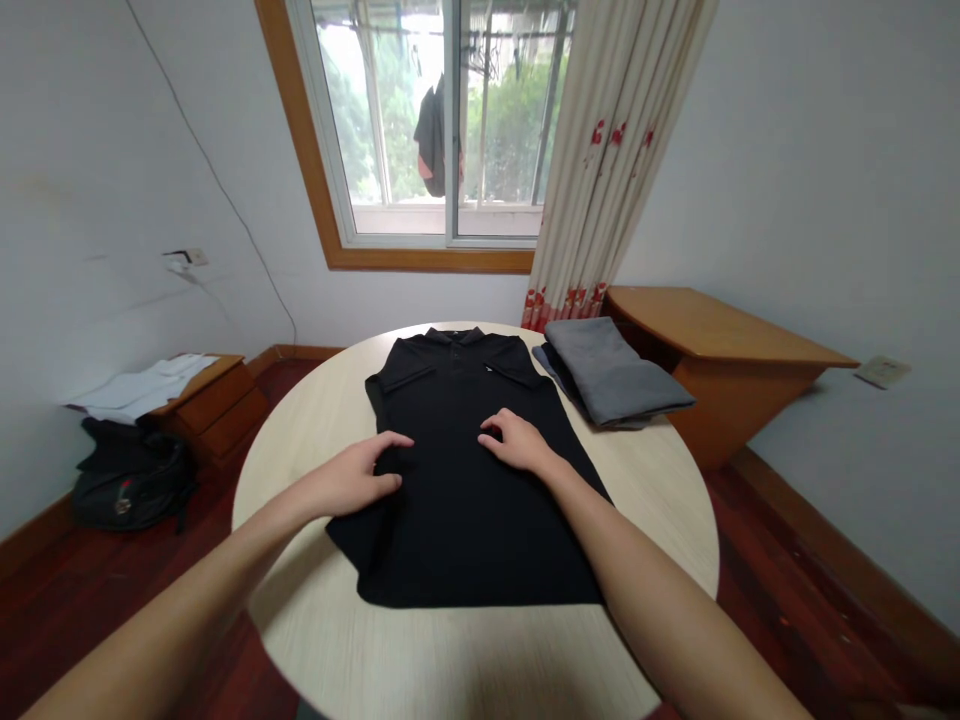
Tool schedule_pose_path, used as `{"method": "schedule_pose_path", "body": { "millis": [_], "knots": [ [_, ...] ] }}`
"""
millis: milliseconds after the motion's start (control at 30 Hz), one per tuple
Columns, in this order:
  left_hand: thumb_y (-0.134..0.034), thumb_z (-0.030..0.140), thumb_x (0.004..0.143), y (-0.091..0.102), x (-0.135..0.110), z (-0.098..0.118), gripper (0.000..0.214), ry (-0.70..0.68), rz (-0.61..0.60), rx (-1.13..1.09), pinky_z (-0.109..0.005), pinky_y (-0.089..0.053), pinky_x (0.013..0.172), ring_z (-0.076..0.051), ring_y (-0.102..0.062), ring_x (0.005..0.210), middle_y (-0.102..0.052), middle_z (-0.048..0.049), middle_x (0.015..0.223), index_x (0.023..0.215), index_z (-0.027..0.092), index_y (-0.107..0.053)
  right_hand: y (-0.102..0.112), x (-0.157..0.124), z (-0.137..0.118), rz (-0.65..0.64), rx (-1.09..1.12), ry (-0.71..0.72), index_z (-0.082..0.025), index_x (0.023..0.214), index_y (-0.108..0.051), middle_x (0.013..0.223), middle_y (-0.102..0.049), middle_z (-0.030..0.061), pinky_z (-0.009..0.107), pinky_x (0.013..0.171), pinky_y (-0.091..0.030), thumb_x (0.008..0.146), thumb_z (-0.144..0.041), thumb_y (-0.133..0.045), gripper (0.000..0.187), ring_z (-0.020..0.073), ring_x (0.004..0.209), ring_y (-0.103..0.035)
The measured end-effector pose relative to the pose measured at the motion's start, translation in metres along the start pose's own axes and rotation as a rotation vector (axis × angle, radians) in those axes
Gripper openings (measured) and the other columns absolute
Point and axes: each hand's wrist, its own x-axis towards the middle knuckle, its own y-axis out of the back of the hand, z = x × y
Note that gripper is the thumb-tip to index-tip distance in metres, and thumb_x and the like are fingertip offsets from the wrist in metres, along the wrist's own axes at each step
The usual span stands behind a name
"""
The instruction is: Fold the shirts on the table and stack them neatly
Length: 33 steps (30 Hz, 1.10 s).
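A black polo shirt [480, 520] lies spread on the round table, its collar toward the window and its hem toward me. Both short sleeves rest inward or along its sides near the collar. Over the shirt's left edge is my left hand [367, 474], thumb and fingers apart, holding nothing. My right hand [516, 440] is over the middle of the shirt, slightly right, fingers curved with a gap between thumb and forefinger. Whether either hand touches the cloth I cannot tell. To the right of the collar sits a stack of folded grey and dark clothes [611, 370].
The round pale table [300, 440] stands before a window with a curtain [600, 180]. Behind it on the right is a wooden desk [735, 325]. A small wooden cabinet [217, 405] with papers [150, 385] and a black bag [131, 475] are at the left.
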Motion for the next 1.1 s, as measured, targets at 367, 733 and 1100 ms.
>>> {"method": "schedule_pose_path", "body": {
  "millis": [367, 733, 1100],
  "knots": [
    [-0.062, 0.060, 0.082, -0.044, 0.027, 0.026, 0.062, -0.053, -0.514, -0.127, -0.029, -0.048, 0.052, -0.016, -0.061, 0.052, -0.069, -0.0023, 0.079, 0.133, 0.025, -0.059, 0.002, -0.014, -0.020, -0.052, 0.384, 0.175, -0.015, 0.117, -0.071, 0.099, -0.073, 0.0072, 0.028, 0.078, -0.049, 0.092, -0.029, -0.063, 0.029, 0.0161, 0.082, -0.065],
    [-0.046, 0.056, 0.093, 0.060, 0.224, -0.081, 0.049, 0.440, 0.263, 0.091, -0.029, -0.045, 0.053, -0.021, -0.062, 0.059, -0.058, -0.0053, 0.054, 0.076, 0.012, -0.063, -0.002, -0.027, -0.071, -0.295, 0.352, 0.320, -0.023, 0.128, -0.069, 0.104, -0.069, 0.0059, 0.025, 0.070, -0.046, 0.089, -0.037, -0.067, 0.042, 0.0140, 0.073, -0.061],
    [-0.072, 0.035, 0.074, 0.062, 0.319, -0.090, 0.030, 0.439, 0.326, 0.198, -0.044, -0.057, 0.077, -0.038, -0.070, 0.098, -0.075, -0.0177, 0.099, 0.095, 0.013, -0.072, -0.006, -0.043, -0.091, -0.522, 0.583, 0.193, -0.023, 0.117, -0.073, 0.060, -0.052, -0.0057, 0.020, 0.056, -0.038, 0.085, -0.022, -0.063, 0.034, 0.0096, 0.055, -0.047]
  ]
}}
